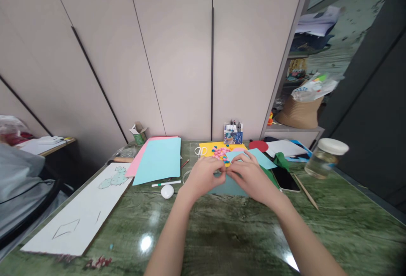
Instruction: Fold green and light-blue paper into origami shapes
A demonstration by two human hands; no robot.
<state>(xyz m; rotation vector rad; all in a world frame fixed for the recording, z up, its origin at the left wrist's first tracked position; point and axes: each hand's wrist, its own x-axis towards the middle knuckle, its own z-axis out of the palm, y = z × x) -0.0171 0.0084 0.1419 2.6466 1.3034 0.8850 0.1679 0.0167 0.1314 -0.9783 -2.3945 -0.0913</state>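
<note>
My left hand (pixel 205 175) and my right hand (pixel 250 176) meet fingertip to fingertip over a teal sheet of paper (pixel 226 187) lying on the green marble table (pixel 222 233). Both hands have their fingers curled and pinched together near the middle; what they pinch is too small to make out. Just beyond them lies a yellow sheet (pixel 207 147) with a heap of small pink, blue and yellow pieces (pixel 220 153) on it. A light blue paper piece (pixel 261 159) sits by my right hand.
Pink and light blue sheets (pixel 158 159) lie at the left, with a white marker (pixel 165 183) and a white oval object (pixel 167 191). A long white board with drawings (pixel 82 208) lies further left. Right: phone (pixel 285 178), wooden stick (pixel 306 191), glass jar (pixel 325 157), marker box (pixel 233 134).
</note>
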